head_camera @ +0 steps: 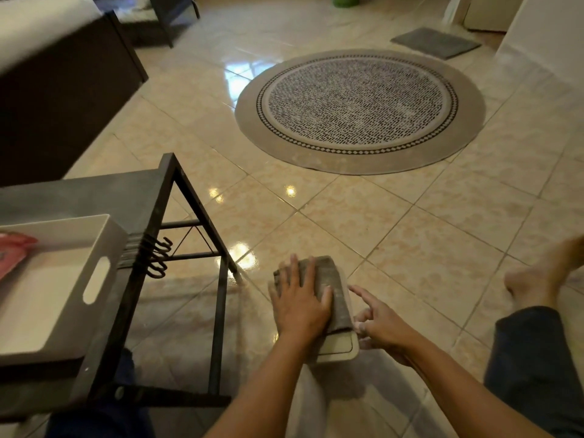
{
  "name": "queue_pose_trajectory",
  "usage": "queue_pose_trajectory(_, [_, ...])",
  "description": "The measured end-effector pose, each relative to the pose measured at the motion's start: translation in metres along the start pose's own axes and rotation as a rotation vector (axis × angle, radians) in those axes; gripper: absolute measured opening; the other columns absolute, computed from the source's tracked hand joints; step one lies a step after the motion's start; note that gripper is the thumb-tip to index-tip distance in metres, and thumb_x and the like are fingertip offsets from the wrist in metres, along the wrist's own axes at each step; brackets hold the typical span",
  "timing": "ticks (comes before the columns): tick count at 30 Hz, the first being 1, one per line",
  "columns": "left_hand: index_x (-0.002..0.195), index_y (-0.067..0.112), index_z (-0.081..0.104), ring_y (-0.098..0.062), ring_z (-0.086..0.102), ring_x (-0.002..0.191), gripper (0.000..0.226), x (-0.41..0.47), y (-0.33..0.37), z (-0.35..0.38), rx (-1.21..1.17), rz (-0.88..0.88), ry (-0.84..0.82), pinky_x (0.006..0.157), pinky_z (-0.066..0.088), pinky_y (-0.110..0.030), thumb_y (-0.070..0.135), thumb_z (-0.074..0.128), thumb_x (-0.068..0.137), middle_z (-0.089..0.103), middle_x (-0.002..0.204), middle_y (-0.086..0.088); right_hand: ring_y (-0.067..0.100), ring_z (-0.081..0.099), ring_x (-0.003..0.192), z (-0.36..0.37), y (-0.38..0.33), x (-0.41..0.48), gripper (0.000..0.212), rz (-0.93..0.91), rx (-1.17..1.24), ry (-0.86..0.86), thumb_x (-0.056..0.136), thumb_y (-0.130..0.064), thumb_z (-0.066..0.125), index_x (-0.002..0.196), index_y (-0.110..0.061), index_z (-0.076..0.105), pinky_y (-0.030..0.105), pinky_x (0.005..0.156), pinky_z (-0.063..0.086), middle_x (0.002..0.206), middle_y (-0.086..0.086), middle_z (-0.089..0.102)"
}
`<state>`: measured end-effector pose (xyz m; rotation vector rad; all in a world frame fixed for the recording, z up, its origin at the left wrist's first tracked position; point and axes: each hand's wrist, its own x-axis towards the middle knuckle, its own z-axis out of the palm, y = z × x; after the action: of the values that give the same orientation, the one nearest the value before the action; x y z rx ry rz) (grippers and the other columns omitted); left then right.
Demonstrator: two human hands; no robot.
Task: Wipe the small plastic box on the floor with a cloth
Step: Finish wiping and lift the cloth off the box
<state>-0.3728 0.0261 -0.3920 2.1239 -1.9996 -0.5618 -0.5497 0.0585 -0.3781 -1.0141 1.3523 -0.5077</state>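
A small cream plastic box point(339, 347) stands on the tiled floor right in front of me. A folded grey-brown cloth point(335, 286) lies over its top and covers most of it. My left hand point(300, 305) lies flat on the cloth with fingers spread, pressing it onto the box. My right hand point(379, 324) rests against the box's right side with the index finger stretched out and the other fingers curled; whether it grips the box I cannot tell. Only the near corner of the box shows.
A black metal side table point(189, 200) stands close on the left, with a white tray point(104, 235) on it and hooks on its frame. A round patterned rug point(360, 109) lies ahead. A bare foot point(543, 279) and a dark trouser leg point(534, 358) are at right.
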Motion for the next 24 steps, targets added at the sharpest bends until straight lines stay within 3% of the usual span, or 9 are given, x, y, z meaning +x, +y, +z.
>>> queue_pose_trajectory(2, [0.154, 0.032, -0.016, -0.036, 0.003, 0.15, 0.117, -0.007, -0.017, -0.01, -0.255, -0.278, -0.079, 0.115, 0.017, -0.06, 0.085, 0.049, 0.072, -0.009, 0.166, -0.009, 0.014, 0.063, 0.061, -0.001, 0.002, 0.001, 0.085, -0.007, 0.022, -0.003, 0.086, 0.012, 0.056, 0.145, -0.046, 0.035, 0.04, 0.067, 0.06, 0.08, 0.014, 0.058])
queue_pose_trajectory(4, [0.153, 0.017, 0.021, -0.036, 0.055, 0.123, 0.129, -0.018, -0.031, -0.022, -0.697, -0.54, -0.273, 0.094, 0.054, -0.049, 0.082, 0.07, 0.054, 0.046, 0.145, -0.02, 0.017, 0.062, 0.064, 0.0, 0.005, 0.003, 0.083, -0.005, 0.04, -0.002, 0.087, 0.012, 0.056, 0.141, -0.048, 0.038, 0.044, 0.071, 0.06, 0.079, 0.016, 0.057])
queue_pose_trajectory(6, [0.125, 0.009, 0.056, -0.03, 0.07, 0.094, 0.096, -0.026, -0.046, -0.031, -1.009, -0.672, -0.416, 0.072, 0.061, -0.039, 0.065, 0.082, 0.051, 0.069, 0.11, -0.014, 0.02, 0.061, 0.066, 0.003, 0.006, 0.004, 0.082, -0.002, 0.05, 0.007, 0.088, 0.012, 0.057, 0.142, -0.047, 0.038, 0.044, 0.072, 0.058, 0.077, 0.015, 0.058])
queue_pose_trajectory(10, [0.111, 0.004, 0.059, -0.037, 0.073, 0.088, 0.049, -0.033, -0.06, -0.038, -1.249, -0.76, -0.306, 0.071, 0.063, -0.045, 0.017, 0.086, 0.073, 0.072, 0.102, -0.022, 0.025, 0.062, 0.069, 0.006, 0.005, 0.001, 0.082, 0.037, 0.069, 0.036, 0.088, 0.011, 0.059, 0.145, -0.044, 0.036, 0.049, 0.076, 0.058, 0.073, 0.012, 0.065])
queue_pose_trajectory(12, [0.117, 0.002, 0.056, -0.035, 0.072, 0.09, 0.041, -0.035, -0.058, -0.048, -1.228, -0.726, -0.217, 0.068, 0.062, -0.043, 0.008, 0.077, 0.083, 0.069, 0.105, -0.022, 0.027, 0.062, 0.074, 0.01, 0.001, -0.002, 0.077, 0.053, 0.006, 0.091, 0.088, 0.007, 0.061, 0.147, -0.036, 0.036, 0.051, 0.08, 0.059, 0.081, 0.014, 0.063])
queue_pose_trajectory(15, [0.13, 0.006, 0.049, -0.028, 0.069, 0.094, 0.052, -0.044, -0.051, -0.075, -1.091, -0.551, -0.108, 0.058, 0.059, -0.028, 0.014, 0.075, 0.086, 0.064, 0.113, -0.017, 0.015, 0.059, 0.087, 0.017, -0.019, -0.008, 0.059, -0.072, -0.244, 0.375, 0.091, -0.015, 0.066, 0.144, -0.027, 0.045, 0.039, 0.081, 0.059, 0.099, 0.004, 0.059])
queue_pose_trajectory(17, [0.133, 0.011, 0.046, -0.023, 0.069, 0.093, 0.061, -0.055, -0.043, -0.101, -1.043, -0.4, -0.064, 0.056, 0.058, -0.023, 0.02, 0.079, 0.083, 0.064, 0.113, -0.012, 0.012, 0.057, 0.096, 0.025, -0.049, -0.016, 0.055, -0.213, -0.232, 0.425, 0.092, -0.033, 0.066, 0.142, -0.029, 0.046, 0.03, 0.079, 0.055, 0.109, 0.001, 0.057])
queue_pose_trajectory(20, [0.134, 0.023, 0.041, -0.018, 0.065, 0.1, 0.071, -0.075, -0.027, -0.145, -1.006, -0.184, -0.042, 0.071, 0.06, -0.029, 0.03, 0.084, 0.078, 0.059, 0.118, -0.004, 0.013, 0.062, 0.106, 0.044, -0.109, -0.038, 0.072, -0.346, -0.009, 0.081, 0.086, -0.049, 0.065, 0.147, -0.044, 0.027, 0.032, 0.087, 0.053, 0.116, -0.006, 0.058])
queue_pose_trajectory(24, [0.134, 0.028, 0.04, -0.023, 0.067, 0.104, 0.082, -0.1, -0.023, -0.22, -1.111, -0.092, -0.071, 0.084, 0.061, -0.042, 0.044, 0.084, 0.066, 0.059, 0.122, -0.007, 0.021, 0.068, 0.109, 0.075, -0.19, -0.071, 0.082, -0.587, 0.151, -0.201, 0.088, -0.009, 0.069, 0.141, -0.057, 0.03, 0.037, 0.078, 0.062, 0.129, 0.007, 0.057])
